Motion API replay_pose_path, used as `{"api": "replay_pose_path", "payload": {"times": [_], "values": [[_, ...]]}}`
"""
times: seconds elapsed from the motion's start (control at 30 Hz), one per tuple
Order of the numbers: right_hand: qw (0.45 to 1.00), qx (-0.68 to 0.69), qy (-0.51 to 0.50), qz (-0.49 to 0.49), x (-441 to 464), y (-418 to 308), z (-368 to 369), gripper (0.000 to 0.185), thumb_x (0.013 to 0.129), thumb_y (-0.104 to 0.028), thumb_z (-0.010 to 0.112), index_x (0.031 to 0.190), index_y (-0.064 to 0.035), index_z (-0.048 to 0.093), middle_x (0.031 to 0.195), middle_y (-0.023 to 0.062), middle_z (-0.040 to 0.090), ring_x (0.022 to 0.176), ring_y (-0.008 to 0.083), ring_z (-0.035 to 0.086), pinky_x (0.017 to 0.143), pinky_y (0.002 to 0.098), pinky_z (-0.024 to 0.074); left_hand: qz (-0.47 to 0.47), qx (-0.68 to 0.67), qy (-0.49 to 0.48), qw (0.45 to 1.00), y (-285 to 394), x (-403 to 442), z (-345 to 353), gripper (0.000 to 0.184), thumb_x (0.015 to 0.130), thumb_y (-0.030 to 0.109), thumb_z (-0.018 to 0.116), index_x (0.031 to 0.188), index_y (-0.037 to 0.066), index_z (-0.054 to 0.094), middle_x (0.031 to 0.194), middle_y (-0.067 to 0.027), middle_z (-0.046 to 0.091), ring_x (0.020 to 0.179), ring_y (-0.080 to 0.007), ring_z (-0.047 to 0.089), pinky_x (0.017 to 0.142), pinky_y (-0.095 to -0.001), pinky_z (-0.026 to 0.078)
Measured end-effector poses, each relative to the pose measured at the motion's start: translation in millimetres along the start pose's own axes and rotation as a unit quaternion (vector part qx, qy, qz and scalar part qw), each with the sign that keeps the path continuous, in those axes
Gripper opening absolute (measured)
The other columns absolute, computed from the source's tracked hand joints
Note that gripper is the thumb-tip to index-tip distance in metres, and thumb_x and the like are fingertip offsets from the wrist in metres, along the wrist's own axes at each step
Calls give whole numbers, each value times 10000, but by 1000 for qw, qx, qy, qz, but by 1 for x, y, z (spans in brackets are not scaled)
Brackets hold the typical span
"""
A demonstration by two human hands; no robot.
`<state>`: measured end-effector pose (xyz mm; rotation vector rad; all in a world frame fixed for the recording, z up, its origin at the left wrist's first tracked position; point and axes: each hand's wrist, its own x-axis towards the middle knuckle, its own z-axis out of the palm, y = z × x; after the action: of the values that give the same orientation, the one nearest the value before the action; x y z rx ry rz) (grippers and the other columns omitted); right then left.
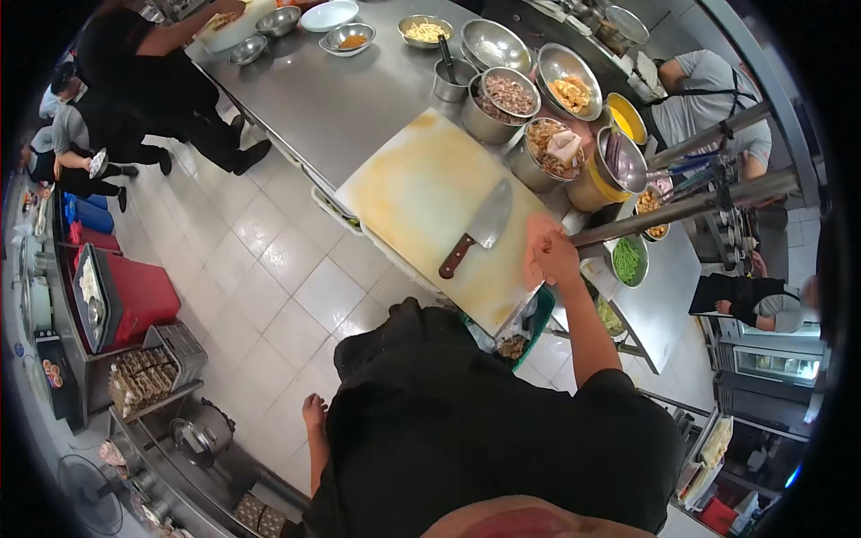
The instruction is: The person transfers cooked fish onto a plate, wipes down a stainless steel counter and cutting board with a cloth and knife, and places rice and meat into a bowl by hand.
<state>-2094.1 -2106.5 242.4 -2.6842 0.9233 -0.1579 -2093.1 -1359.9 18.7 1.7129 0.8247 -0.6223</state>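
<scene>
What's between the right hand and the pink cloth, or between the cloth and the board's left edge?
Hand to cloth: nothing visible; the right hand touches the pink cloth. Cloth to left edge: the knife, lying flat on the board just left of the cloth.

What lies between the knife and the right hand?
In the head view: a pink, cloth-like piece at the right hand, then a bare strip of cutting board beside the knife.

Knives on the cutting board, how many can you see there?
1: the cleaver lies on the cutting board, left of the right hand in the picture. No other shows, though the hand may hide a little of the board.
</scene>
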Motion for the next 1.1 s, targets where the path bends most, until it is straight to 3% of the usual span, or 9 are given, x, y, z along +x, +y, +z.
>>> {"api": "replay_pose_path", "payload": {"times": [0.17,0.37,0.57,0.63,0.7,0.77,0.83,0.9,1.1], "values": [[999,28,-17,42,-7,-20,-8,415,756,-271,670,1079,-28,576,952,194,640,942,402,617,826,469,492,47,121,-77,989,103,18,21,355,919,223,555,1208,19,577,915,-71,649,682,-137,599,552,-269,468],[971,41,103,210,4,8,20,252,749,-162,667,924,10,608,819,180,649,752,303,643,702,390,506,43,152,-93,983,158,99,-1,372,913,237,571,1216,20,586,887,-69,650,677,-132,598,550,-279,470],[931,211,278,105,40,-112,-30,76,772,-11,617,837,20,593,725,71,614,674,127,543,604,303,468,30,107,-79,991,202,183,-68,323,909,222,583,1166,27,597,841,-54,629,629,-118,577,501,-256,443],[923,229,253,177,74,-151,-39,51,774,0,610,816,13,584,705,55,594,614,143,530,556,315,457,18,103,-76,992,218,205,-89,313,908,208,566,1162,26,595,807,-42,607,616,-115,565,493,-255,435],[893,325,289,119,101,-234,-50,107,769,-57,652,813,6,579,698,66,590,550,158,513,507,328,446,11,119,-75,990,239,225,-104,304,912,203,557,1155,25,594,799,-38,599,609,-112,556,490,-253,430],[923,172,342,31,149,-247,-22,153,752,-98,684,826,-8,584,705,80,595,533,177,526,508,330,456,3,144,-76,987,258,244,-114,305,916,203,552,1158,21,588,801,-37,597,606,-109,549,489,-251,426],[923,245,271,120,163,-342,-19,136,762,-52,686,876,-13,622,772,56,623,663,127,583,581,276,471,22,124,-79,989,271,265,-122,311,922,210,552,1168,21,581,808,-37,598,602,-110,545,489,-251,425],[962,200,183,-23,208,-335,35,187,768,-96,691,923,-9,632,811,96,648,730,159,611,663,295,489,39,88,-86,992,286,277,-124,334,930,216,545,1200,22,565,836,-39,603,626,-114,552,510,-250,434],[967,111,219,-73,283,-382,148,330,801,-244,661,1063,-46,631,1085,164,623,1056,331,554,897,421,442,76,58,-73,993,300,279,-122,330,939,220,530,1193,11,566,861,-47,615,665,-117,568,539,-254,458]]}}
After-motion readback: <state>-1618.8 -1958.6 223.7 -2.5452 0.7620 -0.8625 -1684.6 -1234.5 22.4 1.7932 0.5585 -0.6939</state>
